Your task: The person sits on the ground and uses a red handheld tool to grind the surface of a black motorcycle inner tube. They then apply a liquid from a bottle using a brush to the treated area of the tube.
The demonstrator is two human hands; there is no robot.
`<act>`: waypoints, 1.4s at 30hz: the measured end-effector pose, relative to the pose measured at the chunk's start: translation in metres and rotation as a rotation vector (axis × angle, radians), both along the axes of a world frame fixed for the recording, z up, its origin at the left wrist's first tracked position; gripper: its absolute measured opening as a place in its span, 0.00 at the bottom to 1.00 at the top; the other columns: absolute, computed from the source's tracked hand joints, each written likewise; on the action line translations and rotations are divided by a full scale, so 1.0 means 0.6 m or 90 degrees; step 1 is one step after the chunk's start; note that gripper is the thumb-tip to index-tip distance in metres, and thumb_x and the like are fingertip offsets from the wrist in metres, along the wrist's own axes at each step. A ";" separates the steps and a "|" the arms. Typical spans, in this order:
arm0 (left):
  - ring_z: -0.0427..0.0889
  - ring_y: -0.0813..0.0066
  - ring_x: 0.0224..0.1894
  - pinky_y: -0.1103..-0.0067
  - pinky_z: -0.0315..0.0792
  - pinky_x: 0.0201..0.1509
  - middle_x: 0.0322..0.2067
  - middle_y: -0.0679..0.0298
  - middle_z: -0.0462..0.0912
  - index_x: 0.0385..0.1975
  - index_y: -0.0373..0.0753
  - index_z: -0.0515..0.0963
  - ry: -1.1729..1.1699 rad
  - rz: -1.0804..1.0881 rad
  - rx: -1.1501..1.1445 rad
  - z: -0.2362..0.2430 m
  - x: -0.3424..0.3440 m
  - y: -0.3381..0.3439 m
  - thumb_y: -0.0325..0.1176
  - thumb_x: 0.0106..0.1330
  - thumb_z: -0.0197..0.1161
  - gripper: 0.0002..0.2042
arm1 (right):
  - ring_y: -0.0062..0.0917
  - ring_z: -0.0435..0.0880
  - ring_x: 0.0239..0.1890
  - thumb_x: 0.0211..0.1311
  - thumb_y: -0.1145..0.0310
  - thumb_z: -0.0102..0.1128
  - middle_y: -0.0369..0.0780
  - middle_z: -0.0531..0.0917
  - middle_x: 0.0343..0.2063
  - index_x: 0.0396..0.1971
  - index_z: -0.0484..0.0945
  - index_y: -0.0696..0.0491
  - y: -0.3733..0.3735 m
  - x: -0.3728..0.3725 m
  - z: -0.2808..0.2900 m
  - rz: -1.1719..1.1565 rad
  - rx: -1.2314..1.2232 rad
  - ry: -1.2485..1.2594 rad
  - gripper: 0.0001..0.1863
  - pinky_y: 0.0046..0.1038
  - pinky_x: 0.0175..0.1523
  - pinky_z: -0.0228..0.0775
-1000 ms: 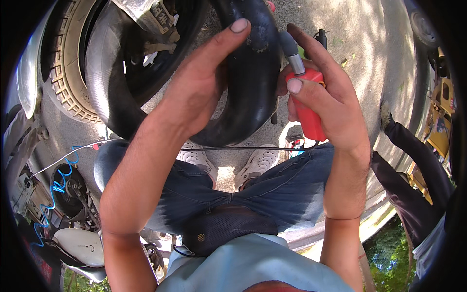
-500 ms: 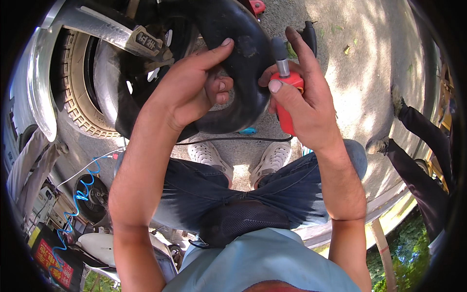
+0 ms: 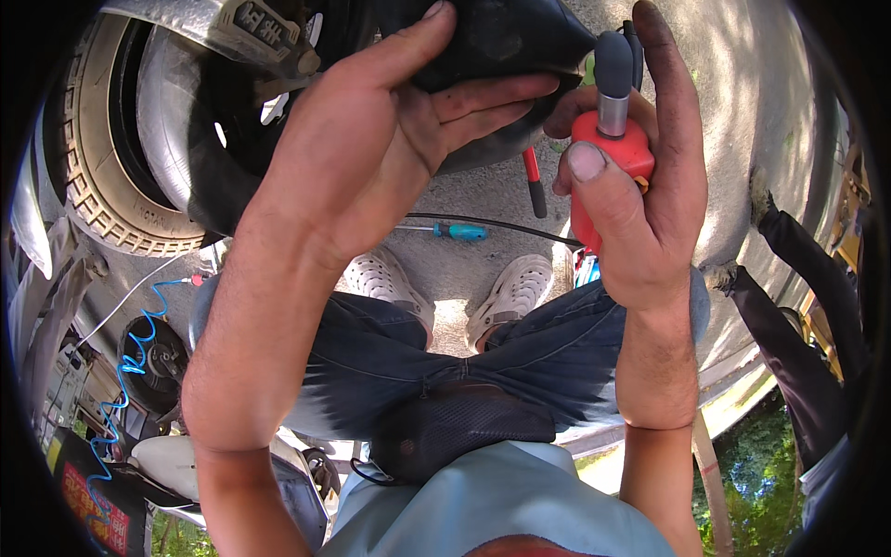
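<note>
My left hand [image 3: 371, 148] is at the black rubber inner tube [image 3: 506, 37], its thumb along the near face and two fingers stretched across the lower edge. The tube bulges between thumb and fingers and is bent to a sharp fold at its right side. In my right hand [image 3: 640, 213] is a red handheld power tool [image 3: 608, 148], fingers wrapped round its body. A metal collar and dark rounded tip [image 3: 613, 65] point up and away from me, just right of the fold. The tool's black cable [image 3: 520, 226] runs left behind my left wrist.
A wheel with a knobbly tan tyre [image 3: 93, 176] stands at the left. On the ground lie a turquoise-handled screwdriver [image 3: 461, 231] and a red tool with a dark end [image 3: 534, 181]. A coiled blue hose [image 3: 130, 362] hangs lower left. Another person's dark-trousered legs [image 3: 789, 316] are at the right.
Both hands have moved up and farther apart. My left fingers have uncurled along the tube, which is now folded at its right side. The screwdriver and red tool have come into clearer view.
</note>
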State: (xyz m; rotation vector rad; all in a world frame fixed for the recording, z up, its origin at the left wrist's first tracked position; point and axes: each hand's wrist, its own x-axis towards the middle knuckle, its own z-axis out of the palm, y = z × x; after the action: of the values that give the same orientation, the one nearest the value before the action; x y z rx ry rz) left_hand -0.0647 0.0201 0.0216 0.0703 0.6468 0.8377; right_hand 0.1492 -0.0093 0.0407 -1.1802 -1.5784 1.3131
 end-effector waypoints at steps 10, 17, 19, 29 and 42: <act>0.77 0.52 0.66 0.61 0.65 0.77 0.61 0.43 0.79 0.70 0.28 0.64 -0.025 -0.063 -0.016 0.019 -0.006 0.002 0.48 0.84 0.42 0.29 | 0.16 0.80 0.33 0.69 0.71 0.60 0.46 0.84 0.44 0.80 0.47 0.57 -0.003 -0.016 0.020 0.021 -0.006 -0.067 0.44 0.18 0.39 0.75; 0.75 0.54 0.67 0.61 0.62 0.78 0.60 0.48 0.80 0.69 0.30 0.65 -0.021 -0.043 -0.055 0.024 0.000 0.009 0.47 0.84 0.44 0.27 | 0.19 0.82 0.32 0.69 0.71 0.60 0.47 0.84 0.45 0.80 0.44 0.56 -0.009 -0.018 0.006 0.014 -0.020 -0.031 0.46 0.21 0.39 0.77; 0.75 0.54 0.67 0.61 0.62 0.78 0.60 0.48 0.80 0.69 0.30 0.64 -0.026 -0.045 -0.036 0.024 -0.005 0.008 0.46 0.84 0.44 0.26 | 0.20 0.82 0.32 0.69 0.71 0.61 0.47 0.84 0.45 0.81 0.44 0.56 -0.010 -0.021 0.004 0.009 -0.026 -0.019 0.46 0.22 0.38 0.77; 0.77 0.53 0.66 0.59 0.66 0.76 0.60 0.46 0.78 0.70 0.29 0.62 -0.084 -0.037 0.040 0.029 -0.010 0.001 0.48 0.84 0.42 0.27 | 0.23 0.83 0.31 0.67 0.69 0.61 0.47 0.83 0.41 0.81 0.43 0.56 -0.023 -0.025 -0.004 -0.008 -0.026 0.071 0.48 0.25 0.37 0.78; 0.86 0.64 0.54 0.69 0.77 0.64 0.48 0.56 0.87 0.55 0.34 0.80 -0.007 -0.032 0.051 -0.002 0.001 0.004 0.41 0.80 0.57 0.17 | 0.23 0.82 0.32 0.68 0.67 0.60 0.45 0.82 0.41 0.80 0.46 0.58 -0.009 -0.038 0.023 -0.004 -0.023 0.005 0.45 0.24 0.37 0.76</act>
State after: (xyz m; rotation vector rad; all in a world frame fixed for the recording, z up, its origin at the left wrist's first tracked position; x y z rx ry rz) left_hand -0.0644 0.0222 0.0204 0.1545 0.5986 0.8148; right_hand 0.1263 -0.0147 0.0543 -1.1995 -1.5500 1.3460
